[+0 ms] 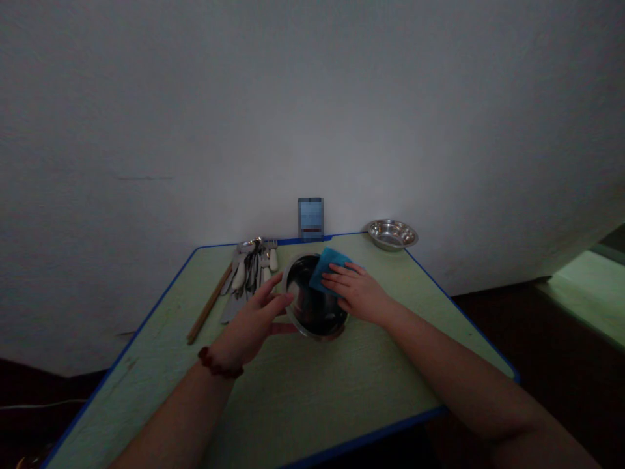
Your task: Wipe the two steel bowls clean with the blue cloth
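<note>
A steel bowl (312, 306) is tilted toward me at the middle of the green table (293, 391). My left hand (254, 322) grips its left rim, thumb and fingers wrapped round the edge. My right hand (356, 290) presses a blue cloth (326, 266) against the bowl's upper right inside, fingers lying flat on the cloth.
A pile of spoons and forks (251, 267) lies left of the bowl, with wooden chopsticks (209, 303) beside it. A second steel bowl (392, 234) sits at the far right corner. A small blue box (310, 218) stands against the white wall.
</note>
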Motion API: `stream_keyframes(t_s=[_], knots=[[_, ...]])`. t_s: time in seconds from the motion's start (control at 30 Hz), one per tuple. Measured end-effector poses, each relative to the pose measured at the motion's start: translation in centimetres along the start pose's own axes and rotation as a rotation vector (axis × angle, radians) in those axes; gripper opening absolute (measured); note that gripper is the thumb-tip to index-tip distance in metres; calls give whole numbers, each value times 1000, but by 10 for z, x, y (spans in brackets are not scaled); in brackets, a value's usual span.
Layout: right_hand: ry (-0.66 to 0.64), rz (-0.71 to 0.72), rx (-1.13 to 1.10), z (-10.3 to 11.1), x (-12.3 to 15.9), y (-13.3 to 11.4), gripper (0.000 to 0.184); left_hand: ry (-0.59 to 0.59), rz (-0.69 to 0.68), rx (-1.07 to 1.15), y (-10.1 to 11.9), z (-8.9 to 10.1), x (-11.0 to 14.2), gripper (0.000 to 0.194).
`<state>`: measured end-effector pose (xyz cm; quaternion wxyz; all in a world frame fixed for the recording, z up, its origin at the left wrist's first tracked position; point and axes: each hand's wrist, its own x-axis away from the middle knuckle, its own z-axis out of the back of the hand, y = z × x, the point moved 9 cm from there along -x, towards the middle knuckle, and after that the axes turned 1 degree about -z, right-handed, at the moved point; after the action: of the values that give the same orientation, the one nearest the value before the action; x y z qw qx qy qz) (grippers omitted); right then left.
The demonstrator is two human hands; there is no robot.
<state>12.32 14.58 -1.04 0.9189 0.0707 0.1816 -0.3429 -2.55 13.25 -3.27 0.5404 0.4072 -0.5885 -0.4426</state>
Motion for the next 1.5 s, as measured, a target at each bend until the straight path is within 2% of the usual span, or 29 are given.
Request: stream_keyframes(t_s=[0.2,0.47,0.73,0.9,1.13,1.5], knots=[[10,-51,23,0,1,0,46,10,-15,-51,1,0,1,63],[-24,-113,25,-3,0,1,46,10,-32,-2,0,0,0,62],[-39,-86,17,-3,-2,-2,48,73,-51,-15,7,-1,8,58],[-32,-113,35,-4,-3,-3,48,32,-37,-22,5,-2,5,64],[-77,-146,72,-8,-4,-3,46,-20,-6,-44,1,-4,2,48],[-73,-159,84,-8,-3,-4,48,-42,-34,-14,-2,-4,0,43]])
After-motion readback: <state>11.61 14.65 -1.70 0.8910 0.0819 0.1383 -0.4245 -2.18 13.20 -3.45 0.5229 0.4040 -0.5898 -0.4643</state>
